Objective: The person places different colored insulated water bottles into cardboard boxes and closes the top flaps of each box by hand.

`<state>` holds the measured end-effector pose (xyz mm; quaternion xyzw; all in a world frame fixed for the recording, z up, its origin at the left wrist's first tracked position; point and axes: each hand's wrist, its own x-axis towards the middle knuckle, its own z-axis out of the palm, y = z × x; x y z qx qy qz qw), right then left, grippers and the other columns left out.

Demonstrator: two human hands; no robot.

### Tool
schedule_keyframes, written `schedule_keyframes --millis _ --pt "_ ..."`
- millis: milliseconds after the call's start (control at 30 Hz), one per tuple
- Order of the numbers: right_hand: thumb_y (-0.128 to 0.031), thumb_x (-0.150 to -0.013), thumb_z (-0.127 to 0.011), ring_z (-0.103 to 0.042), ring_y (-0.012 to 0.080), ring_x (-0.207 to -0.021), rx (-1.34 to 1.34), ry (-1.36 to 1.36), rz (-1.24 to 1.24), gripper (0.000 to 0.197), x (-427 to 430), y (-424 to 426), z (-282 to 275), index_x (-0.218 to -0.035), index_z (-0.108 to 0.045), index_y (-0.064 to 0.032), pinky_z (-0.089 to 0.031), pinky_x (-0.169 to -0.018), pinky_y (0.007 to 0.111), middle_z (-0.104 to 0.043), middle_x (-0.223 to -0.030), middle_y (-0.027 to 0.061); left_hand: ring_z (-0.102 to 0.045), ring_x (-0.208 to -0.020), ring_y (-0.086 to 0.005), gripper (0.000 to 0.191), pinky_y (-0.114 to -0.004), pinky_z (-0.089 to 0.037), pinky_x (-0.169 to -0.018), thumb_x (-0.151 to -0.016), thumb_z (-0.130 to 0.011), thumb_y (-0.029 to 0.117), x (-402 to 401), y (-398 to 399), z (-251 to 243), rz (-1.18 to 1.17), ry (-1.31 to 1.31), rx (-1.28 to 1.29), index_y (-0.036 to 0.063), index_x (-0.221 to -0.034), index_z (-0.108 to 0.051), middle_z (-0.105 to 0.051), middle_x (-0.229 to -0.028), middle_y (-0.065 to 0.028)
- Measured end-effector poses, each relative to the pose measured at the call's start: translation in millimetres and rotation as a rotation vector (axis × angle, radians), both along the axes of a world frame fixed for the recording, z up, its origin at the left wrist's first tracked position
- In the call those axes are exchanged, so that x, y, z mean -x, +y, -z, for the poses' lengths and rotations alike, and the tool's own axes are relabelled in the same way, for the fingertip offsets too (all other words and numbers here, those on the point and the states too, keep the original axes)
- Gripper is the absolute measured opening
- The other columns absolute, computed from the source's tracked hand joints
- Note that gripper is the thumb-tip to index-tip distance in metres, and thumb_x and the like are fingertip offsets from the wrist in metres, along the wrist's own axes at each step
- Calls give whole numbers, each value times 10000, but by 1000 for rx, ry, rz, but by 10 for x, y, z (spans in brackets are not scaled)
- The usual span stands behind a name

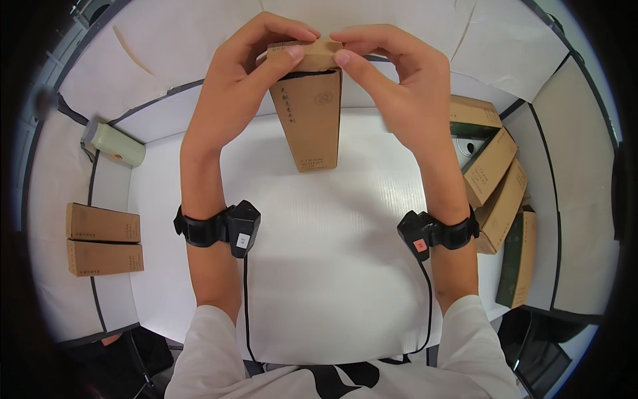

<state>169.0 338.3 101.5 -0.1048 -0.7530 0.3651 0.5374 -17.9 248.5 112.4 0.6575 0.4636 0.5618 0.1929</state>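
A tall tapered brown cardboard box (311, 117) stands upright at the back middle of the white table, printed with dark writing. Its top flap (319, 61) is raised, with a dark gap under its front edge. My left hand (249, 72) grips the left part of the flap, thumb in front and fingers behind. At the flap's right end, my right hand (403, 70) pinches the corner between thumb and fingers. The inside of the box cannot be seen.
Two similar boxes (103, 222) lie side by side at the left. Several more boxes (491, 167), some with green sides, lean together at the right around a white round-marked object (467, 146). A pale green bottle (117, 143) lies at the back left. Cables (246, 309) run from black wrist straps.
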Motion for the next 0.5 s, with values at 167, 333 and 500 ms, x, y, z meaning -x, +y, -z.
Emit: schedule_keyframes --millis 167,333,500 --pt "-119 -867 -726 -669 190 -894 27 -45 -17 122 -8 21 1 -940 -757 -26 -514 -834 327 -740 -892 75 -604 -1075 -139 159 -304 -477 -942 -989 -600 154 3 0 1 7 -9 17 58 -1109 -644 -673 -1131 -37" --pt "-116 -865 -726 -664 199 -903 -2 -57 -15 117 -18 27 1 -930 -759 -25 -511 -829 335 -741 -892 74 -597 -1127 -162 154 -322 -455 -978 -990 -570 159 24 18 33 36 9 8 60 -1093 -627 -664 -1205 -58" --pt "-108 -865 -717 -691 191 -910 88 -34 0 118 -4 -42 -24 -934 -756 -21 -524 -816 333 -743 -875 70 -590 -1169 -181 185 -339 -436 -1021 -1001 -556 186 8 -1 21 30 27 30 59 -1114 -629 -656 -1257 -79"
